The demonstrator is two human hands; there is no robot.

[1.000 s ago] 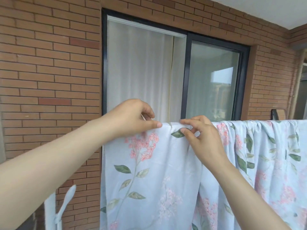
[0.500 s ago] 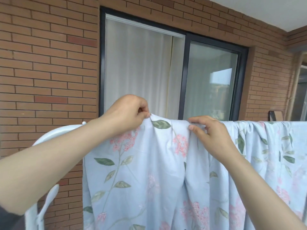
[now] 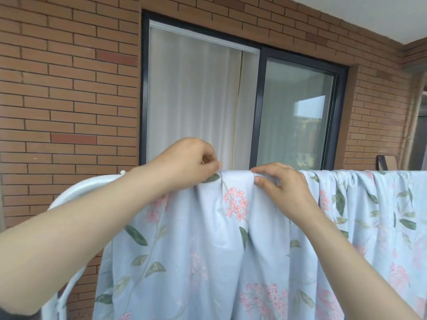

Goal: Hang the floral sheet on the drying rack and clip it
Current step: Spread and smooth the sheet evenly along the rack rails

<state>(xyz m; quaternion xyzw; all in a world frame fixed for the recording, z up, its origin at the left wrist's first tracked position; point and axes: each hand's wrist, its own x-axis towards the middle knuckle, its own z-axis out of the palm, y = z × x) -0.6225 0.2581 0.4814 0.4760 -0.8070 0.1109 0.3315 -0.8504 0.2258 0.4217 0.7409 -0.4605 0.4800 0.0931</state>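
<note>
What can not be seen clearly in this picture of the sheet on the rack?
- Top bar of the drying rack, head view: the floral sheet covers it.
- Sheet's lower edge: cut off by the bottom of the frame.
- Clips: none visible.
- Fingertips of the left hand and right hand: curled into the fabric, so the exact hold is unclear.

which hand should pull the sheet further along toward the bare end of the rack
Left. The left hand pinches the floral sheet nearest the bare rack; the right hand sits farther away.
</note>
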